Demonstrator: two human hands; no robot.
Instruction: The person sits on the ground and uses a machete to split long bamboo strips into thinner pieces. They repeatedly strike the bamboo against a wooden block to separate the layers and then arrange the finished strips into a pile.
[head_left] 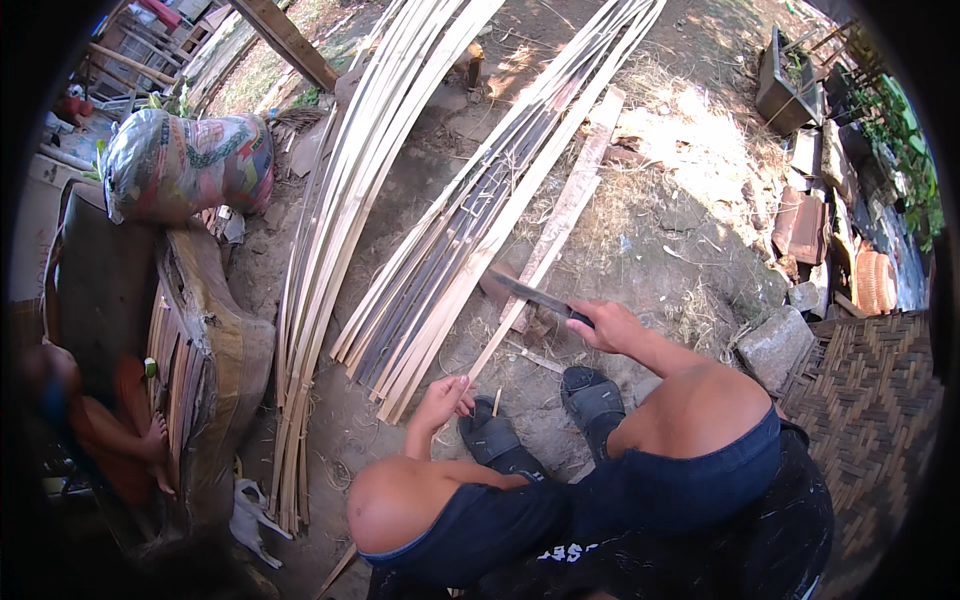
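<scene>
My left hand [437,408] is closed around the near end of a long, thin, pale bamboo strip [490,350]. The strip slants up and away to the right, between my feet and a wider split plank [575,215]. In my right hand [608,327] is the dark handle of a long-bladed knife [540,297]. Its blade points up and left and crosses the strip ahead of my left hand; I cannot tell whether its edge touches the strip. A small piece of wood [497,402] stands by my left sandal.
Two long bundles of split strips, one pale [345,210] and one mixed pale and dark [430,300], lie on the ground to the left. A stuffed sack [190,165] rests on an old chair. Another person's foot [155,440] and a white cat [255,520] are at left; a woven mat [870,410] is at right.
</scene>
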